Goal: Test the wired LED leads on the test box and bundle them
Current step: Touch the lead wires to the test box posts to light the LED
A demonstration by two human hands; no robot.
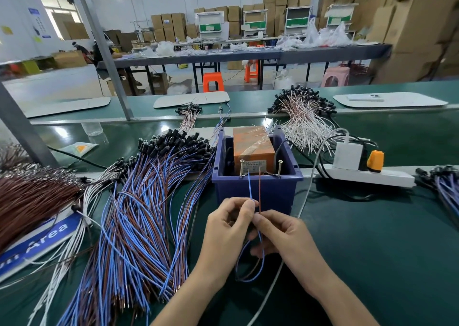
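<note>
The test box is a dark blue bin [258, 189] holding an orange block [252, 149], with two upright screws [242, 168] at its front rim. My left hand [228, 229] pinches the blue wire [249, 186] of one LED lead. My right hand [280, 236] pinches that lead's brown wire [259, 191]. Both wire ends point up toward the screws, and the rest of the lead loops down below my hands. A large pile of blue-and-brown leads [139, 214] with black LED heads lies to the left of the box.
White-wired leads [303, 117] lie heaped behind the box. A white power strip [367, 175] with a charger and an orange plug sits to the right. Brown leads [32, 196] and a blue sign [37, 243] are at far left. More blue leads [444, 184] lie at the right edge.
</note>
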